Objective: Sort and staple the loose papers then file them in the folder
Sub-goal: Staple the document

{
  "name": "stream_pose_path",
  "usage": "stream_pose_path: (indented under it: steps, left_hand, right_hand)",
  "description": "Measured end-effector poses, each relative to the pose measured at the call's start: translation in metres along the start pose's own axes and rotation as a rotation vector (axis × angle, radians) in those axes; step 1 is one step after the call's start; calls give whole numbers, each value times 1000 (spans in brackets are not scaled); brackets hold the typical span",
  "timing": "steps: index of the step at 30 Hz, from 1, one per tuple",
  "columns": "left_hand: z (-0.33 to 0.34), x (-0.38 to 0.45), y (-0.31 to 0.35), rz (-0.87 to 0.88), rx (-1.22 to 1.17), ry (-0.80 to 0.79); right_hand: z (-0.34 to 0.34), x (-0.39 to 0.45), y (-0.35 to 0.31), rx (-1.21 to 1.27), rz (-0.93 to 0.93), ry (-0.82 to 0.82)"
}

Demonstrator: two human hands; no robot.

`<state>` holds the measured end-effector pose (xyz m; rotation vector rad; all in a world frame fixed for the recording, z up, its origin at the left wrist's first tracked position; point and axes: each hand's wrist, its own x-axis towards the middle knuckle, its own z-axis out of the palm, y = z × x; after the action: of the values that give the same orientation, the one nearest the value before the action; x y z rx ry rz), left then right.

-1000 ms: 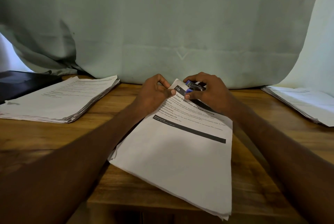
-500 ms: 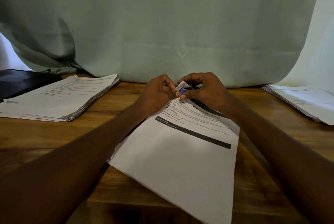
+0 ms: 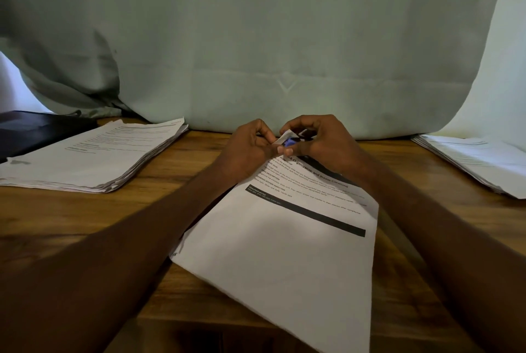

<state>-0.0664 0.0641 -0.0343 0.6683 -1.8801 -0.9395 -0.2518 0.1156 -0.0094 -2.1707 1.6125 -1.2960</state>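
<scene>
Right hand (image 3: pixel 321 142) is curled round a small stapler (image 3: pixel 291 142), blue and black, only a sliver of it showing between the fingers, and it sits right at the far top corner of the paper set (image 3: pixel 284 247). Left hand (image 3: pixel 250 150) pinches that same corner from the other side, thumb and forefinger on the lifted edge, so the two hands meet almost knuckle to knuckle over one small patch of paper.

What matters is how that corner lies. The sheets run long from the near table edge away toward the curtain (image 3: pixel 256 39), skewed a little, with the stapling corner at the far end and toward the left of the page. The stapler comes at it from the right, the left hand steadies from the left (a tidy arrangement, nothing crossing over). Whether the corner is fully seated in the stapler's mouth I cannot tell; fingers hide it.

My guess is the squeeze is the step in hand, and it falls to the right hand, already on the tool.

Off to the left lies a thick paper stack (image 3: pixel 94 156) on the wooden table (image 3: pixel 57 218), with a dark folder (image 3: pixel 34 130) behind it, well apart from the hands. Another stack (image 3: pixel 478 162) sits at the far right, so plenty of filing looks left to do.
</scene>
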Motion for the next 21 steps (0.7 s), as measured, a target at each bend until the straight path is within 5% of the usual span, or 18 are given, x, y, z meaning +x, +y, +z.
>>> stream_pose_path:
  steps: [21]
  left_hand:
    - [-12,12,-17,-141,-4,13]
  right_hand:
    - [1,2,11,44,115,-6]
